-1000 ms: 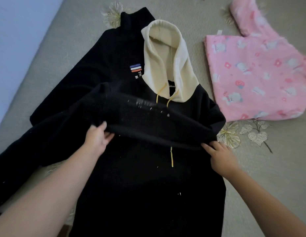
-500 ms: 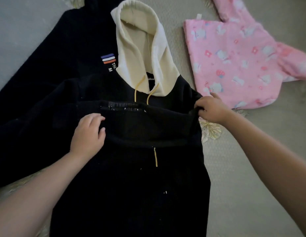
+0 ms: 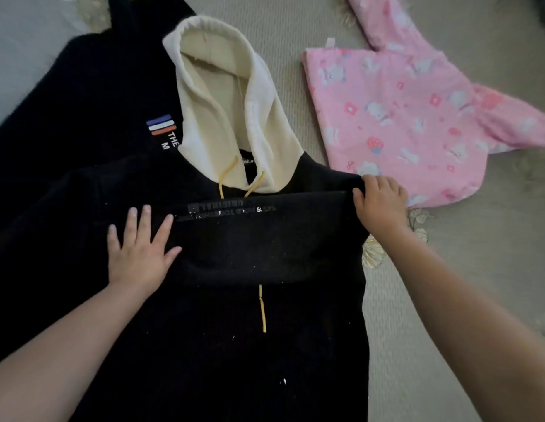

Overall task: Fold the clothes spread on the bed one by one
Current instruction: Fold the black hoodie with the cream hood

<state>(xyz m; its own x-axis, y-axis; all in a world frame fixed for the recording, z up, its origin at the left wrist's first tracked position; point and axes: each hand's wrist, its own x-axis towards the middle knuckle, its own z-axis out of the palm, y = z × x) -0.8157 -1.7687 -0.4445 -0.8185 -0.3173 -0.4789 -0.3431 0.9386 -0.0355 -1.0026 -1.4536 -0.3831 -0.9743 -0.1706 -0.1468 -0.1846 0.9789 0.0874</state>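
**Sleeve laid across the hoodie chest, fold not yet set**

Beige woven bedcover (image 3: 447,300) with pale leaf prints lay under everything you had to work with. Your black hoodie (image 3: 234,345) sat face up in the middle of the bed, its cream hood (image 3: 222,95) pointing away from you and a sleeve (image 3: 249,236) drawn crosswise over the chest, upside-down lettering showing along its far edge. Your left hand (image 3: 140,254) lay flat with fingers spread, pressing that sleeve near its left part. Your right hand (image 3: 379,202) had its fingers curled over the fabric edge at the hoodie's right shoulder, apparently pinching it.

Risk, as I judge it: the fleece looked thick and springy, so the sleeve could creep back once you let go, and the yellow drawstring (image 3: 262,309) peeking out below could bunch into a ridge inside the fold. A second dark garment (image 3: 91,95) with a striped logo lay partly beneath the hoodie, and could drag along with it. Just beside your right hand, the pink printed garment (image 3: 417,123), thin and soft-looking, waited its turn.
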